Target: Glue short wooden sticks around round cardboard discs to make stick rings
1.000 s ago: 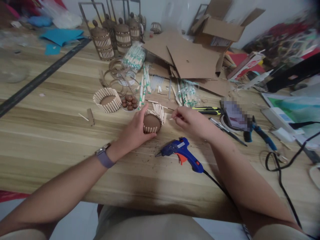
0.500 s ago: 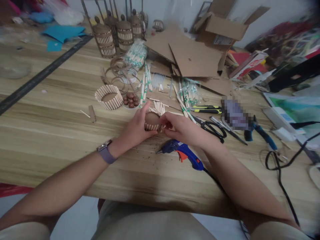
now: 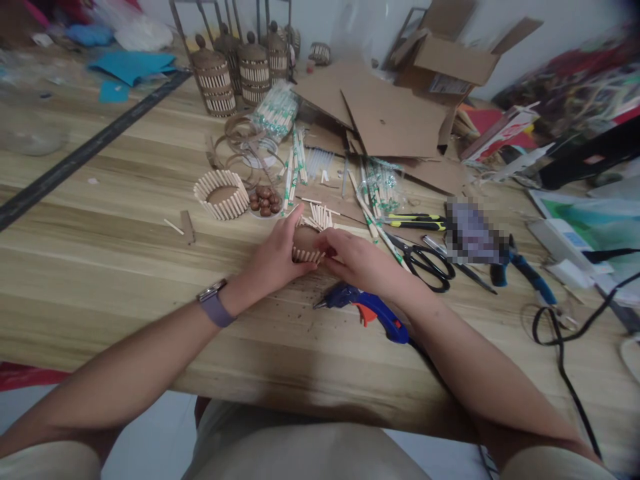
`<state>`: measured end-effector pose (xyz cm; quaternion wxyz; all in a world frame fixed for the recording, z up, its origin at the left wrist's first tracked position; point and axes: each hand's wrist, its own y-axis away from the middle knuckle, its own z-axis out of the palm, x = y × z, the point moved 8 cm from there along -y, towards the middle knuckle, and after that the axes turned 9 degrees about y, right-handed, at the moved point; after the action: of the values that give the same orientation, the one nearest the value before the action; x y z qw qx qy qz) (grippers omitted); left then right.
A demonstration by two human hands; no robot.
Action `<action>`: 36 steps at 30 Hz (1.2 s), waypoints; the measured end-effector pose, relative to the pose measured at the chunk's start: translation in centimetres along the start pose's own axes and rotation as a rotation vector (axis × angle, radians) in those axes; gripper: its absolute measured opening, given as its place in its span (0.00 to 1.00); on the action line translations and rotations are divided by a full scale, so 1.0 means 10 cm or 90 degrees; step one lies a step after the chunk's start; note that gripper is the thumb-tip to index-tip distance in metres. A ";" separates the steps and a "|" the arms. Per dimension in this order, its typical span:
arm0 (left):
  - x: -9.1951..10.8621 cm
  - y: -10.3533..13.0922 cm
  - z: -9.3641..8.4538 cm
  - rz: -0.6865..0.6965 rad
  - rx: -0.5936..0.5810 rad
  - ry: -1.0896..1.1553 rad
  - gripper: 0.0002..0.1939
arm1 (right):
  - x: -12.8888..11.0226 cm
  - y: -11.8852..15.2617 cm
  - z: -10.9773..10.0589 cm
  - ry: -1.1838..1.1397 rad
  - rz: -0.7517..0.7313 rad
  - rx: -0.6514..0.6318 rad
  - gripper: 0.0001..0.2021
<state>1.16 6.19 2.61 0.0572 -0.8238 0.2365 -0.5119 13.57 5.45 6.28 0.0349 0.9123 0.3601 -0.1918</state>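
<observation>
A round brown disc edged with short upright sticks (image 3: 307, 241) lies between my hands. My left hand (image 3: 278, 257) grips its left side, with the thumb up and the fingers curled at the front. At its right edge my right hand (image 3: 350, 257) is closed, fingertips pressed together by the sticks; whether a stick is between them is hidden. A blue glue gun (image 3: 373, 308) with an orange trigger lies just below my right hand. A finished-looking ring of sticks (image 3: 221, 195) and a dish of brown beads (image 3: 265, 201) stand to the left.
Black-handled scissors (image 3: 431, 267), a yellow-black cutter (image 3: 417, 222) and blue-handled pliers (image 3: 533, 279) lie at the right. Behind are bundles of sticks (image 3: 277, 110), brown strips, flat cardboard (image 3: 395, 120) and several small lanterns (image 3: 214, 83). A black cable runs along the right.
The view has shifted slightly. My right fingertips have pressed in closer against the stick-edged disc; my left hand keeps its hold.
</observation>
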 end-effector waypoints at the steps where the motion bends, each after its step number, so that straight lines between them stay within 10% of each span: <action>1: -0.01 0.00 0.00 0.002 0.003 0.000 0.55 | -0.01 0.00 0.00 0.007 -0.009 0.006 0.07; 20: -0.02 0.02 0.03 -0.015 0.028 -0.010 0.58 | -0.12 0.03 -0.01 0.020 -0.095 0.052 0.13; 36: -0.03 0.07 0.15 0.025 0.044 -0.108 0.54 | -0.02 -0.03 -0.18 0.050 0.008 -0.054 0.11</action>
<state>2.10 5.50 1.42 0.1157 -0.8568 0.2291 -0.4473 13.81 5.91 7.99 0.0603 0.9191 0.3632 -0.1402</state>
